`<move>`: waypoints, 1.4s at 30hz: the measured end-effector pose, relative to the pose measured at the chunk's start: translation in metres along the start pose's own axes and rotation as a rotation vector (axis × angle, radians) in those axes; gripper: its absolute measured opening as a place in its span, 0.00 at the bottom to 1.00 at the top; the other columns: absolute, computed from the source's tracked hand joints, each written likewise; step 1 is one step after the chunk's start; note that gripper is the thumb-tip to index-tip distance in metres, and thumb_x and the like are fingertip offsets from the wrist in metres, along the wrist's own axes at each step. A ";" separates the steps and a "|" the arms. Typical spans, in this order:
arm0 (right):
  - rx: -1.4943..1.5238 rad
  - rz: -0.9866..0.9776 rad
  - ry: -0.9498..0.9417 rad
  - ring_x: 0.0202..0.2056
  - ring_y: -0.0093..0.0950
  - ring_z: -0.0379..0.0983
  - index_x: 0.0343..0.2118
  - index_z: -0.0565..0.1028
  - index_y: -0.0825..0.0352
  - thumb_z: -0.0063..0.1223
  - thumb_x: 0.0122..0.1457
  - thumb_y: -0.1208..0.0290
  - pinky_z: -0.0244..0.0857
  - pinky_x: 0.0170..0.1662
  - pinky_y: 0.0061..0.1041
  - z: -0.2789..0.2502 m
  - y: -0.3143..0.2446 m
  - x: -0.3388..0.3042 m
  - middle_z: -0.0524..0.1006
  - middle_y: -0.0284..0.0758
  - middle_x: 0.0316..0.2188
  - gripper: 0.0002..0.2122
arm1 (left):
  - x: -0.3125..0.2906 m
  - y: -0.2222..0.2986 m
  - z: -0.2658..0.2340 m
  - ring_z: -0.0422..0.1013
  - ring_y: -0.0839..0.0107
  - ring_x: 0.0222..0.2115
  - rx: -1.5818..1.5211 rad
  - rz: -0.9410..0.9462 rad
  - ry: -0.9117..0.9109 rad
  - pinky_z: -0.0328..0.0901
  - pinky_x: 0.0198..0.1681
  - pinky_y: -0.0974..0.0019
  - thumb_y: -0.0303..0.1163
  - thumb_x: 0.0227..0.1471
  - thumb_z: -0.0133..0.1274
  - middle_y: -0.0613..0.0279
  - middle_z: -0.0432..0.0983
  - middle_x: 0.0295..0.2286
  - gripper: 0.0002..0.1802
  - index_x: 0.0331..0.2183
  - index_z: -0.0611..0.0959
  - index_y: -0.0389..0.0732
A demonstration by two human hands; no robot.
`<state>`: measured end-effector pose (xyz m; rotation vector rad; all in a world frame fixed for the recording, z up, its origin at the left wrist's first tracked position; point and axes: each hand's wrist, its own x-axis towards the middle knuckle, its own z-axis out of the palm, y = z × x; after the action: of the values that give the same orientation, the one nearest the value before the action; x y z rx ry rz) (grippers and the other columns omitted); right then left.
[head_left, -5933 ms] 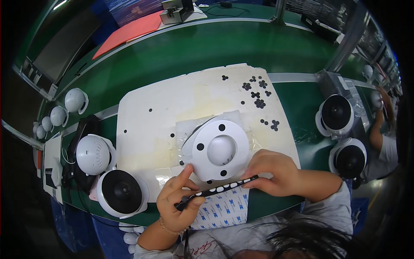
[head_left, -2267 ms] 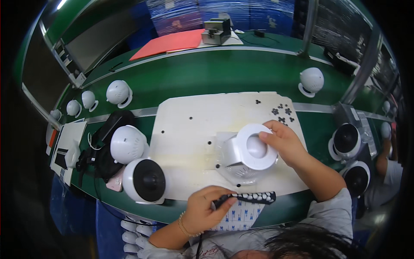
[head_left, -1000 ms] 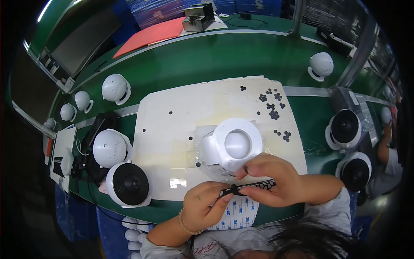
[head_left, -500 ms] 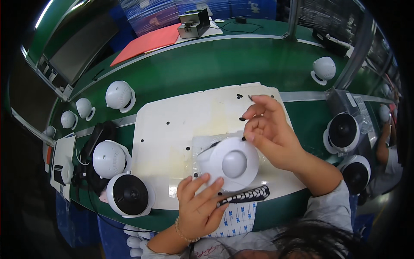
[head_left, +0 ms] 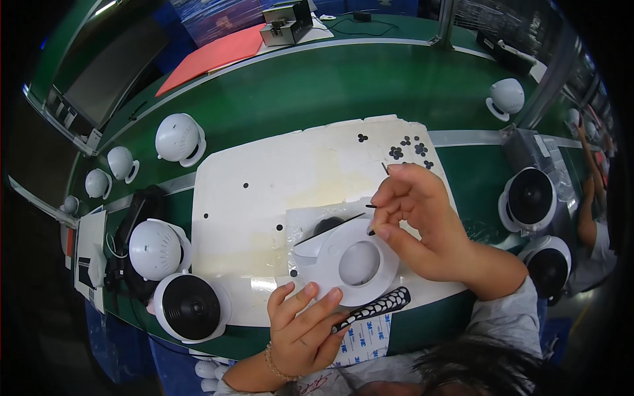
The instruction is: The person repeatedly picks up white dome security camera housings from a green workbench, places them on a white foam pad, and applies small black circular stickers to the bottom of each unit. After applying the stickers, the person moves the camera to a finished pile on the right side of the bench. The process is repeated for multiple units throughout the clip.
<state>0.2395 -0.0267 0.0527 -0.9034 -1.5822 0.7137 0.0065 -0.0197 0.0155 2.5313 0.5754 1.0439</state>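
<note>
A white round camera (head_left: 323, 261) with a disc-shaped base (head_left: 385, 264) lies tipped on a clear plastic sheet on the cream board (head_left: 251, 237), its base turned up. Fingers of my left hand (head_left: 304, 330) rest on the near edge of the base. A tool with a black-and-white patterned grip (head_left: 373, 310) lies against that hand; whether it is gripped is hidden. Over the far right rim of the base, my right hand (head_left: 422, 221) has its fingers curled, with small black pads (head_left: 371, 231) at the fingertips. The thumb's pad is close to the base.
More black pads (head_left: 396, 152) dot the board. White cameras stand at left (head_left: 155, 251), at near left (head_left: 191, 308), at far left (head_left: 178, 138), and at right (head_left: 528, 200). Behind is a metal box (head_left: 285, 30). Another person's arm (head_left: 586, 208) shows at far right.
My right hand has moved lower, closer to the base, uncovering several black pads at the board's far right. The base is tilted differently, showing its recess. The whole view has shifted slightly.
</note>
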 end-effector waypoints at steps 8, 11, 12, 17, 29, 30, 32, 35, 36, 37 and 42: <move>-0.076 -0.021 0.051 0.31 0.20 0.66 0.54 0.52 0.65 0.43 0.49 0.88 0.61 0.35 0.17 0.001 0.000 -0.002 0.63 0.38 0.37 0.28 | 0.002 0.001 0.001 0.59 0.64 0.49 0.004 0.008 -0.003 0.49 0.51 0.55 0.31 0.38 0.54 0.63 0.70 0.43 0.09 0.28 0.81 0.42; -0.375 -0.150 0.029 0.30 0.25 0.67 0.53 0.55 0.66 0.46 0.47 0.87 0.62 0.35 0.20 0.002 -0.003 -0.003 0.67 0.38 0.35 0.28 | 0.002 0.000 0.002 0.59 0.64 0.49 0.006 0.014 0.004 0.49 0.51 0.55 0.31 0.38 0.53 0.63 0.70 0.43 0.09 0.28 0.81 0.42; -0.561 -0.241 0.001 0.30 0.27 0.68 0.53 0.56 0.66 0.48 0.46 0.86 0.62 0.34 0.21 0.002 -0.008 -0.001 0.69 0.37 0.34 0.28 | 0.002 0.000 0.002 0.59 0.64 0.49 0.009 0.015 0.006 0.49 0.51 0.55 0.31 0.38 0.53 0.63 0.70 0.43 0.09 0.28 0.81 0.42; -0.787 -0.384 0.004 0.30 0.32 0.68 0.52 0.57 0.66 0.50 0.45 0.83 0.59 0.38 0.29 0.001 -0.019 0.001 0.73 0.34 0.30 0.28 | 0.002 0.001 0.001 0.59 0.63 0.49 0.009 0.006 -0.007 0.50 0.51 0.55 0.31 0.38 0.53 0.63 0.70 0.44 0.10 0.28 0.81 0.42; -0.347 -0.097 -0.143 0.39 0.29 0.68 0.53 0.48 0.68 0.47 0.50 0.85 0.56 0.46 0.28 0.018 -0.003 0.014 0.70 0.34 0.27 0.28 | 0.003 0.001 0.004 0.58 0.64 0.51 0.022 0.006 -0.046 0.51 0.50 0.54 0.31 0.36 0.54 0.64 0.69 0.44 0.09 0.27 0.80 0.43; -0.338 -0.098 -0.139 0.39 0.29 0.68 0.53 0.48 0.68 0.47 0.49 0.85 0.55 0.47 0.30 0.019 -0.001 0.014 0.71 0.34 0.27 0.29 | 0.003 0.002 0.005 0.58 0.65 0.50 0.010 -0.010 -0.038 0.50 0.50 0.54 0.31 0.38 0.53 0.65 0.69 0.45 0.08 0.27 0.79 0.43; -0.384 -0.099 -0.124 0.38 0.29 0.68 0.50 0.54 0.67 0.49 0.48 0.83 0.53 0.48 0.32 0.020 -0.003 0.013 0.71 0.32 0.27 0.26 | 0.003 0.002 0.005 0.58 0.65 0.50 0.007 -0.008 -0.036 0.50 0.50 0.54 0.31 0.38 0.53 0.64 0.69 0.45 0.08 0.27 0.79 0.43; -0.637 -0.187 -0.124 0.39 0.29 0.68 0.45 0.65 0.66 0.52 0.46 0.77 0.49 0.48 0.34 0.020 -0.013 0.011 0.73 0.29 0.27 0.20 | 0.003 0.003 0.004 0.58 0.65 0.50 0.003 0.000 -0.033 0.50 0.50 0.54 0.31 0.38 0.53 0.64 0.69 0.44 0.09 0.27 0.79 0.42; -0.789 -0.274 -0.142 0.40 0.29 0.67 0.44 0.67 0.65 0.53 0.46 0.75 0.49 0.49 0.35 0.019 -0.015 0.009 0.73 0.29 0.28 0.19 | 0.004 0.003 0.003 0.58 0.65 0.50 0.000 0.004 -0.032 0.50 0.50 0.54 0.31 0.38 0.53 0.64 0.69 0.44 0.09 0.27 0.79 0.42; -0.937 -0.365 -0.163 0.42 0.28 0.67 0.42 0.69 0.64 0.53 0.46 0.73 0.48 0.50 0.36 0.019 -0.018 0.008 0.74 0.29 0.28 0.17 | 0.004 0.002 0.003 0.58 0.63 0.51 0.027 0.020 -0.046 0.51 0.50 0.53 0.31 0.37 0.54 0.63 0.69 0.44 0.09 0.27 0.80 0.42; -0.945 -0.183 -0.122 0.53 0.43 0.58 0.35 0.72 0.62 0.57 0.42 0.73 0.40 0.56 0.41 0.023 -0.037 -0.008 0.67 0.44 0.45 0.14 | 0.002 -0.001 0.003 0.57 0.60 0.51 0.087 0.059 -0.033 0.52 0.50 0.52 0.30 0.35 0.56 0.60 0.68 0.45 0.11 0.28 0.80 0.42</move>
<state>0.2111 -0.0526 0.0752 -1.3642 -2.1084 -0.1678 0.0098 -0.0180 0.0147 2.6511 0.5510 1.0162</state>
